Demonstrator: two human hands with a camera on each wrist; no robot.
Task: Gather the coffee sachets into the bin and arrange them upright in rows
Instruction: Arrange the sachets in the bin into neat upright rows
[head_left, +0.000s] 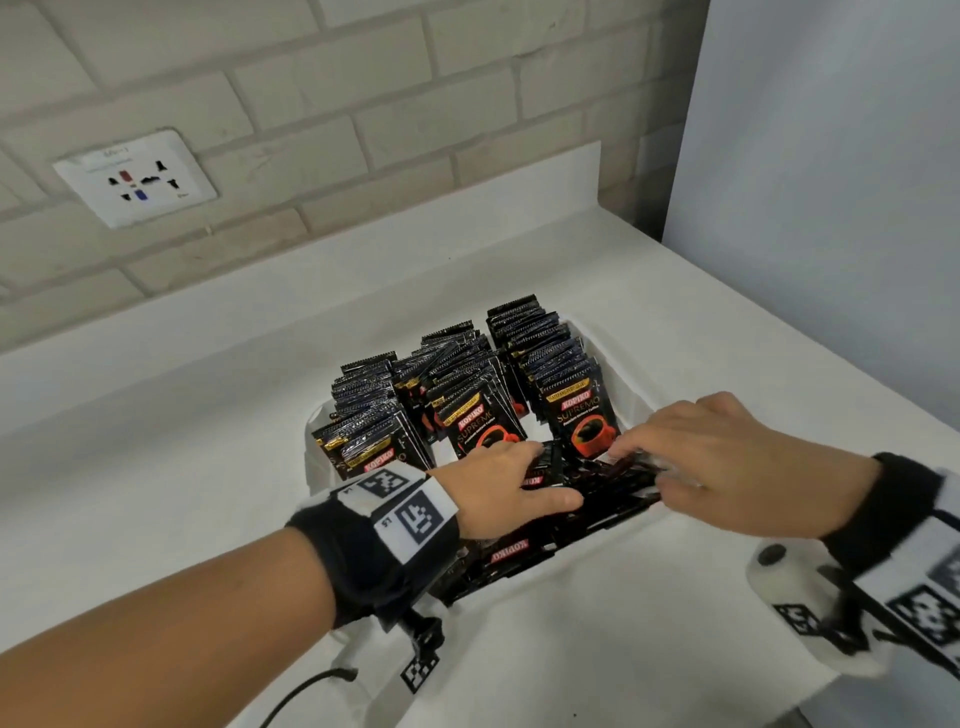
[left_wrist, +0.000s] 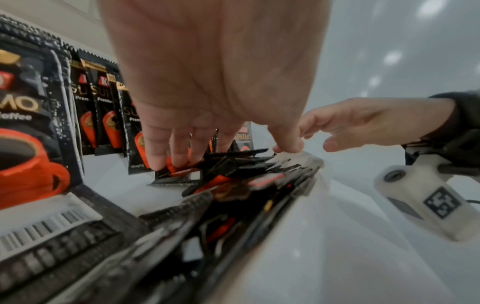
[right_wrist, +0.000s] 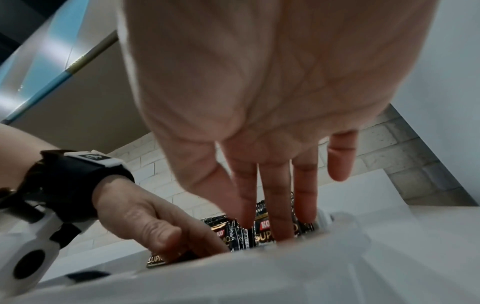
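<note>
Most coffee sachets (head_left: 467, 384) already stand in rows beyond the fingertips in the bin (head_left: 621, 358), while left hand (head_left: 501, 480) and right hand (head_left: 711, 452), fingers extended, press the loose sachets (head_left: 602, 488) beneath, yet unsorted.

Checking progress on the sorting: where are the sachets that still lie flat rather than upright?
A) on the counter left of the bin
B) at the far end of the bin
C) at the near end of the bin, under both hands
C: the loose sachets lie jumbled flat at the bin's near end under the left hand and right hand, while upright rows fill the far part.
</note>
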